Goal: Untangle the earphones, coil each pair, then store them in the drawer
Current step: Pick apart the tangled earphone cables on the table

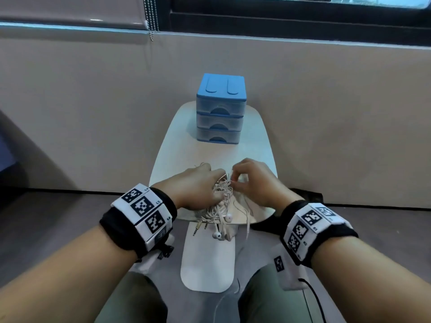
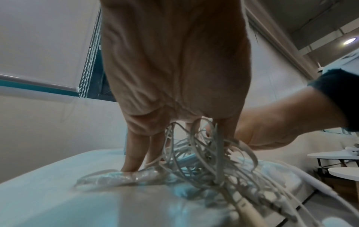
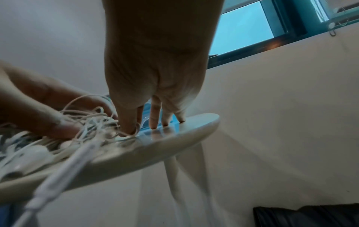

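1. Untangling's barely started: the knotted wad of white wired earphones (image 1: pixel 220 201) sits at the white oval table's (image 1: pixel 261 145) 6 o'clock edge. Left hand (image 1: pixel 198 185) grips the clump, right hand (image 1: pixel 253 180) pinches one strand.
2. Next move, I'd guess: find a plug end and ease it out gently.
3. Can't tell how many pairs there are. The blue three-drawer plastic box (image 1: pixel 220 110) at 12 o'clock is closed.
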A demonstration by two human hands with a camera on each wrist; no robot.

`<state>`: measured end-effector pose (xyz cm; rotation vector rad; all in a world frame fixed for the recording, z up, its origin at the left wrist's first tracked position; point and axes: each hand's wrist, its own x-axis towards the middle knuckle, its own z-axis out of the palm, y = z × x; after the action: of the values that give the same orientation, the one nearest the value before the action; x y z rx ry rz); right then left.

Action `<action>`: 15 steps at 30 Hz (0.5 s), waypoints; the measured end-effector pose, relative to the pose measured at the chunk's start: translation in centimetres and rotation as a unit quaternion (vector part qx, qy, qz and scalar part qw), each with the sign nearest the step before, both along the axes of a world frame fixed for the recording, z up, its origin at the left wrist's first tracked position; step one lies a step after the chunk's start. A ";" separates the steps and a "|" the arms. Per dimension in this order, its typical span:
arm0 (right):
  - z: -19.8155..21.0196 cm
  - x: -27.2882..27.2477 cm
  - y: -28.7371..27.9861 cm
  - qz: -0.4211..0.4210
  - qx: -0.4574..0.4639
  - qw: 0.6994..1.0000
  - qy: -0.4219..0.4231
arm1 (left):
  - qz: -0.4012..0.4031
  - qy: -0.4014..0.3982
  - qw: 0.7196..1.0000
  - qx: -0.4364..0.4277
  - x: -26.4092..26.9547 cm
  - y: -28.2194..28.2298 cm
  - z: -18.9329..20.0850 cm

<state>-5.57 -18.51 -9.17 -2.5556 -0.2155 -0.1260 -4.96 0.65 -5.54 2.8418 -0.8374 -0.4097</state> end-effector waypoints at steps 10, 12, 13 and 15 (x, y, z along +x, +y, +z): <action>-1.5 -0.9 -3.8 -0.059 0.381 0.918 0.092 | 0.004 0.044 0.999 -0.015 -0.2 0.2 0.7; -1.4 -1.0 -3.7 -0.082 0.423 0.900 0.069 | 0.001 0.057 0.998 -0.019 -0.1 0.4 1.0; -1.4 -1.0 -3.6 -0.090 0.436 0.893 0.061 | 0.001 0.063 0.998 -0.021 0.0 0.4 1.1; -1.2 -1.1 -3.4 -0.110 0.484 0.867 0.049 | 0.001 0.067 0.997 -0.028 0.2 0.5 1.2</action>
<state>-6.68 -21.90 -10.39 -1.5601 0.1603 -0.1431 -4.74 1.17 -4.33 2.7280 -0.8082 -0.5605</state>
